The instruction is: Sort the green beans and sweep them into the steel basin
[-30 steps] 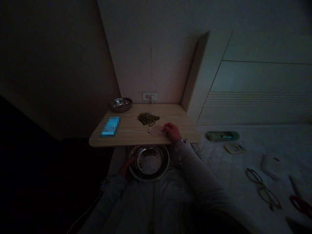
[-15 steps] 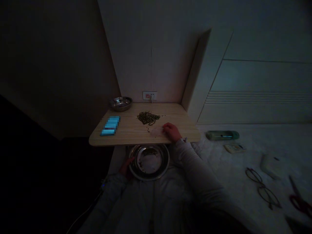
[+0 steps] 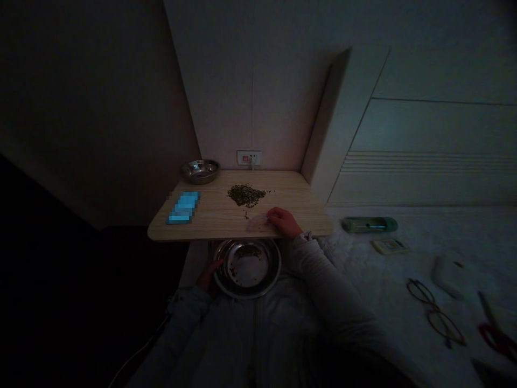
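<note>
My right hand (image 3: 284, 222) pinches a thin, see-through plastic piece (image 3: 255, 222) with a rounded edge, close to the tabletop near its front edge. Just beyond lies a heap of small dark green grains (image 3: 244, 195), with a few strays around it. Below the table's front edge, my left hand (image 3: 209, 276) grips the left rim of a metal bowl (image 3: 247, 295) on my lap. Some dark bits cling to the inside of this bowl. The fingers under its rim are hidden.
On the small wooden table (image 3: 214, 229) are a second metal bowl (image 3: 201, 171) and a lit phone (image 3: 183, 207). To the right, the bed holds a green bottle (image 3: 369, 224), a small flat box (image 3: 390, 246), a white case (image 3: 450, 276), glasses (image 3: 434, 310) and red-handled scissors (image 3: 495, 334).
My right hand has shifted slightly down and left with the plastic piece, whose rounded edge now shows more clearly. My left hand and the bowl have stayed put.
</note>
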Demonstrator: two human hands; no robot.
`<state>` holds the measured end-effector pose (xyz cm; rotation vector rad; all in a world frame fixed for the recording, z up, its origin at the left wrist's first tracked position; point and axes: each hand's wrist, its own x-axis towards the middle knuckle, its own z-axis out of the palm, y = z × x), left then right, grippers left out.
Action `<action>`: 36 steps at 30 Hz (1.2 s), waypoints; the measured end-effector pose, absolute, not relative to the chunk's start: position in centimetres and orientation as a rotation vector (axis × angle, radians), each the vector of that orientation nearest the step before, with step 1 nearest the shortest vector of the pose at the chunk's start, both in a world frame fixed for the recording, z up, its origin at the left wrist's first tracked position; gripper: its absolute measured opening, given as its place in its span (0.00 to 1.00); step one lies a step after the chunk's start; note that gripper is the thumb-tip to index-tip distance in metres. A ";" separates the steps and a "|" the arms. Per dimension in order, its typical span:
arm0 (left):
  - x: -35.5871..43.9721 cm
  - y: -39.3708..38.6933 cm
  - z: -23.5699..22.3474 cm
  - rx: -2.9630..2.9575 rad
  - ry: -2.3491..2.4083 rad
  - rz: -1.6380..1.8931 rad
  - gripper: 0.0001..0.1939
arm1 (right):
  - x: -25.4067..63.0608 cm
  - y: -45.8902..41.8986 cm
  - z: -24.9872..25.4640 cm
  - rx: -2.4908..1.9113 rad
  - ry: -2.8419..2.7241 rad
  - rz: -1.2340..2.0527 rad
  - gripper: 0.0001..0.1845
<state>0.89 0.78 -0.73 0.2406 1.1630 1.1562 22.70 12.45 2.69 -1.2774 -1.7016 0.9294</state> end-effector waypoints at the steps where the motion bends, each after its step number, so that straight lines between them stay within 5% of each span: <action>1: 0.9 0.8 -0.7 0.246 1.159 1.162 0.06 | 22.7 12.4 2.7 -1.272 -1.706 0.935 0.07; 36: 0.7 1.2 -1.6 0.274 1.039 1.136 0.05 | 22.4 11.8 3.2 -1.326 -1.883 0.878 0.11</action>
